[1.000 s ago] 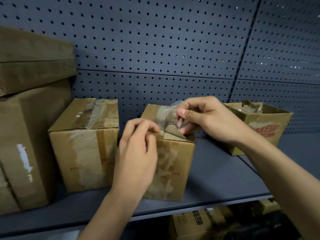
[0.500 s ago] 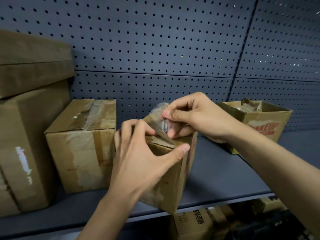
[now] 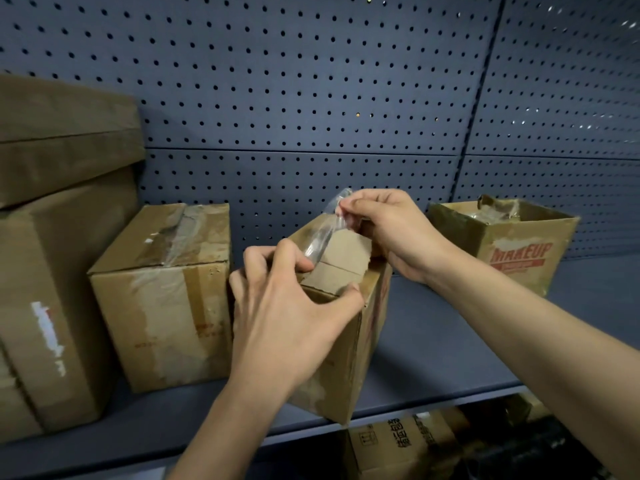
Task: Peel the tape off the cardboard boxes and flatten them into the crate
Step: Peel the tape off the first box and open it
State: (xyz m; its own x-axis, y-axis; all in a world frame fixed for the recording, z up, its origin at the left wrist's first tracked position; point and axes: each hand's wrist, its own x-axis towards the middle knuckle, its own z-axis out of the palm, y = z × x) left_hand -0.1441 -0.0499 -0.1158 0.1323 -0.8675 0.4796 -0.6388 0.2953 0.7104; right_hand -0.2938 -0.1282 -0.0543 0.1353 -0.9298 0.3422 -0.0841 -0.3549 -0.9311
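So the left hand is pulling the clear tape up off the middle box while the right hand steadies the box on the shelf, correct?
Not quite: the hands are swapped. In the head view the right hand pinches the clear tape and pulls it up, while the left hand steadies the middle box on the shelf.
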